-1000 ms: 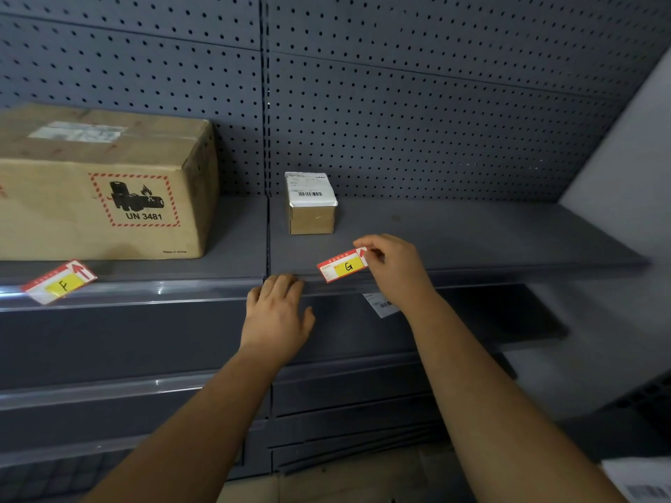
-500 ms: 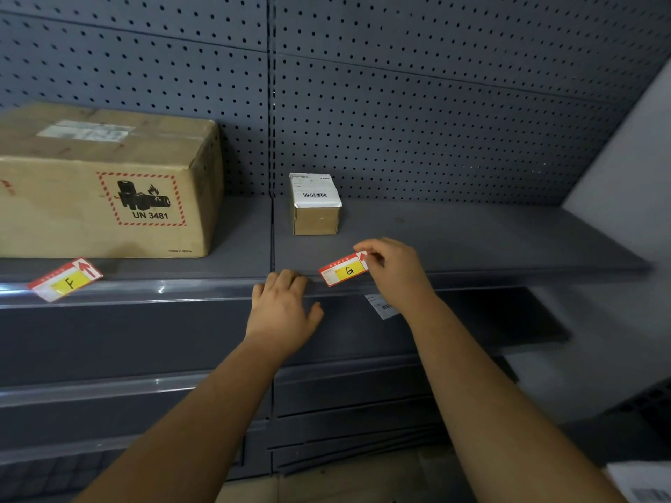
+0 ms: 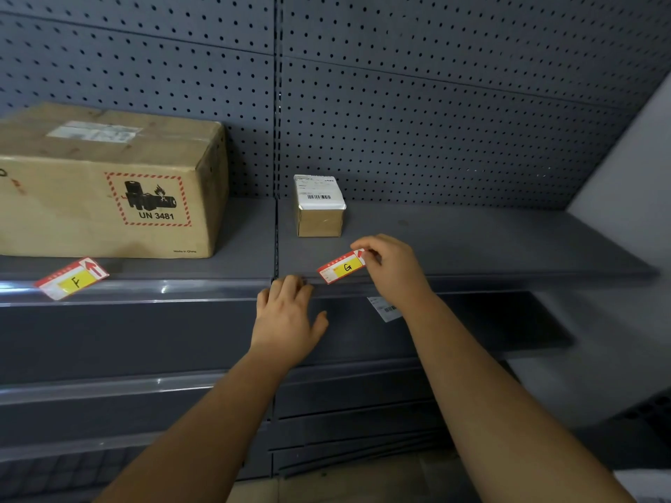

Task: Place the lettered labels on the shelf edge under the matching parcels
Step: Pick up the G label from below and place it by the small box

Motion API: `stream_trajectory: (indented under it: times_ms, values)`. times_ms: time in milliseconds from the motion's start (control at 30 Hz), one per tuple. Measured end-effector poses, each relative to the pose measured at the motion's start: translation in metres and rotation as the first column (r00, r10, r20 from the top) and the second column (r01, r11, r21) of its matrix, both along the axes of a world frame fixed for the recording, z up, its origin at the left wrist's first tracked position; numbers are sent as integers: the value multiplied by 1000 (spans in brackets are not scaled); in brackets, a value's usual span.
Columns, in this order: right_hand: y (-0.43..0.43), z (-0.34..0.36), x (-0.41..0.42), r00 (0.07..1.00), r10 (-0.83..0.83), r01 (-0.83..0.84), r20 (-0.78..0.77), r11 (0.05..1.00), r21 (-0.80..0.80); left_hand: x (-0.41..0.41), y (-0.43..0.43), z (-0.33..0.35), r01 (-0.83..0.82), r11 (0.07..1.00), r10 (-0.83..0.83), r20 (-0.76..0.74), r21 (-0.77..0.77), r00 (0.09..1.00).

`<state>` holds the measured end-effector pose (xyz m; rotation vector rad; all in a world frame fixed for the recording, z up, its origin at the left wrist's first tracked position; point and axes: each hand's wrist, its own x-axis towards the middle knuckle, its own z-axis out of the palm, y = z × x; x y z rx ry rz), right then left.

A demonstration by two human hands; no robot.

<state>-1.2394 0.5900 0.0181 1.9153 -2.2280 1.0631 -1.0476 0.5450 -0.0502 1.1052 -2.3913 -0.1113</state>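
G label (image 3: pixel 341 267) tilted over shelf edge (image 3: pixel 508 282), just in front of small parcel (image 3: pixel 319 208); likely its match. Right hand (image 3: pixel 394 272) fingers (image 3: pixel 359 245) pinch label's right end, leaving rest free to seat. Left hand (image 3: pixel 287 315) fingers flat, together, on edge strip, probably bracing. F label (image 3: pixel 72 279) lies before large box (image 3: pixel 109 197).

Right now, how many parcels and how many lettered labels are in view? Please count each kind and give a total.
Parcels: 2 (big box, small box)
Lettered labels: 2 (F label, G label)
Total: 4
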Motion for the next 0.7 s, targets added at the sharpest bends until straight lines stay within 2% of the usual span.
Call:
stream_trajectory:
  times_ms: [233,700]
  values:
    - [-11,-7,6,995,40,-36,-92,998,42,2,-1,-2,17,1000,-17,-9,2,1000]
    - [-10,-19,11,997,51,-48,-61,998,52,4,-6,1,25,1000,-26,48,15,999]
